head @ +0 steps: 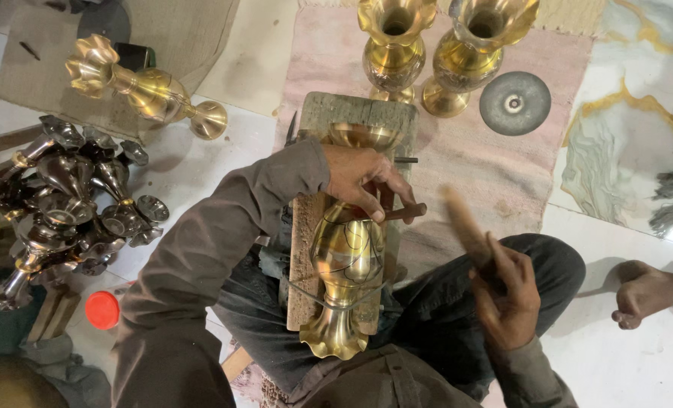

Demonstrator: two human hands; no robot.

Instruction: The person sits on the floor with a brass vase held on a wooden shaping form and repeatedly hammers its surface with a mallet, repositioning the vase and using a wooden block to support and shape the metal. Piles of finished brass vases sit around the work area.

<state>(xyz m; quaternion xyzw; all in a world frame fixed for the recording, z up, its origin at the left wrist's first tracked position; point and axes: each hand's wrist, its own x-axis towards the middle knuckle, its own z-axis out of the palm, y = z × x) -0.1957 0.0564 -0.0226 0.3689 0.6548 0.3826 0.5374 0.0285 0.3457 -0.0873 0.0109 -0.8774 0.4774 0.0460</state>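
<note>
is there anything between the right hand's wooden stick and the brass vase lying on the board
Nothing visible. The right hand holds the wooden stick raised to the right of the brass vase, with only open space over the rug between them. The left hand presses a thin tool against the vase's upper body, beside that path.

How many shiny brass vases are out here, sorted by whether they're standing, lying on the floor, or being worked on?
Standing upright on the mat: 2
Lying on its side on the floor: 1
On the wooden block under the left hand: 1
Total: 4
</note>
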